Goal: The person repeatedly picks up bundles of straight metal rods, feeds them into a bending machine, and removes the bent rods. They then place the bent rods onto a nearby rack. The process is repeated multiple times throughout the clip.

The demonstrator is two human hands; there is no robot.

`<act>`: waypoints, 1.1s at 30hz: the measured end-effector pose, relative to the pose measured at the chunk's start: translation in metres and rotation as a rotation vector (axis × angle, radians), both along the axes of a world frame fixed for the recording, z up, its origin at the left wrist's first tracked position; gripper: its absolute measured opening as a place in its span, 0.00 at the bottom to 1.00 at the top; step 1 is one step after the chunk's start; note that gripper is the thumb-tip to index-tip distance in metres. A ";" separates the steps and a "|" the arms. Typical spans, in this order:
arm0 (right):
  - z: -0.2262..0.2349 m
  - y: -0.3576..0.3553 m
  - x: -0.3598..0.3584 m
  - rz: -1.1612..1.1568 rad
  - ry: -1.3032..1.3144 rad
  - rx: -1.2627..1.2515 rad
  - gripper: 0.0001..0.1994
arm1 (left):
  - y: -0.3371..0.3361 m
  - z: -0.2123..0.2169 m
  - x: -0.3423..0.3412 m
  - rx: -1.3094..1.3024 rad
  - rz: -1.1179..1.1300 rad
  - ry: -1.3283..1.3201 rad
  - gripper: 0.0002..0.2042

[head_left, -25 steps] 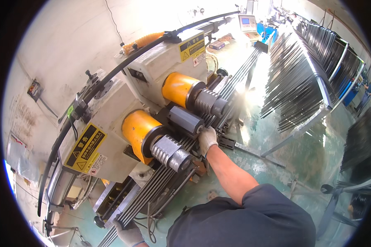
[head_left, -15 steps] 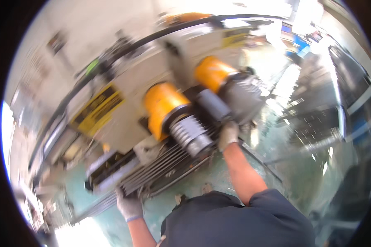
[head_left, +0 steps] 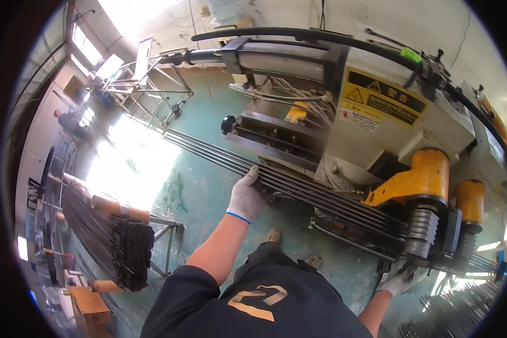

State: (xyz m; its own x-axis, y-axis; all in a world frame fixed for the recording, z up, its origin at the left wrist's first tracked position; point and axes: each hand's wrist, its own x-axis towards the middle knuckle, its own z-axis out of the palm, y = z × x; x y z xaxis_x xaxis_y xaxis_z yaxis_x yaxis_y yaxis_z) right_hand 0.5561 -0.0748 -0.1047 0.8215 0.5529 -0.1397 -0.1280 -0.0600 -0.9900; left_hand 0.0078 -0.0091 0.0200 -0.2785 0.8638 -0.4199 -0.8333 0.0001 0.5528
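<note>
A worker in white gloves stands over a row of long, thin metal rods (head_left: 298, 188) laid side by side across the bed of a grey forming machine (head_left: 411, 124), their free ends reaching out over the green floor (head_left: 191, 191) toward the sunlit doorway. The left hand (head_left: 245, 197) lies cupped over the rods near their free span, fingers folded over the top of the row. The right hand (head_left: 397, 280), low at the machine's near side beneath the ribbed steel roller (head_left: 419, 232) and its yellow housing (head_left: 428, 177), is close to the rods, but the view does not show whether it grips anything or how wide it is. Steel stock of this length is likely heavy as a bundle, stiff across the short reach yet prone to sag and whip at the unsupported ends, and smooth enough to slide under a glove; a two-point hold, spread well apart along the row, looks the safest purchase. More rods (head_left: 104, 225) rest on a rack (head_left: 163, 236) to the left.
</note>
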 end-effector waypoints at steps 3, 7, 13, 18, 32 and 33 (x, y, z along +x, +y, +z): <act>-0.036 -0.029 -0.012 0.104 0.008 -0.236 0.32 | 0.012 -0.003 -0.056 -0.014 0.141 -0.056 0.16; -0.078 -0.070 -0.062 0.170 -0.019 -0.402 0.30 | 0.021 -0.024 -0.163 0.030 0.300 -0.050 0.15; -0.177 -0.134 -0.111 0.179 -0.125 -0.732 0.23 | 0.029 -0.018 -0.319 0.076 0.306 0.010 0.17; -0.181 -0.174 -0.175 0.343 -0.399 -0.762 0.22 | 0.013 -0.028 -0.421 0.090 0.255 0.156 0.20; -0.115 -0.157 -0.195 0.423 -0.397 -0.976 0.23 | -0.005 -0.003 -0.416 -0.035 -0.105 0.475 0.27; -0.098 -0.148 -0.206 0.418 -0.377 -0.986 0.23 | -0.004 -0.006 -0.422 -0.015 -0.121 0.468 0.28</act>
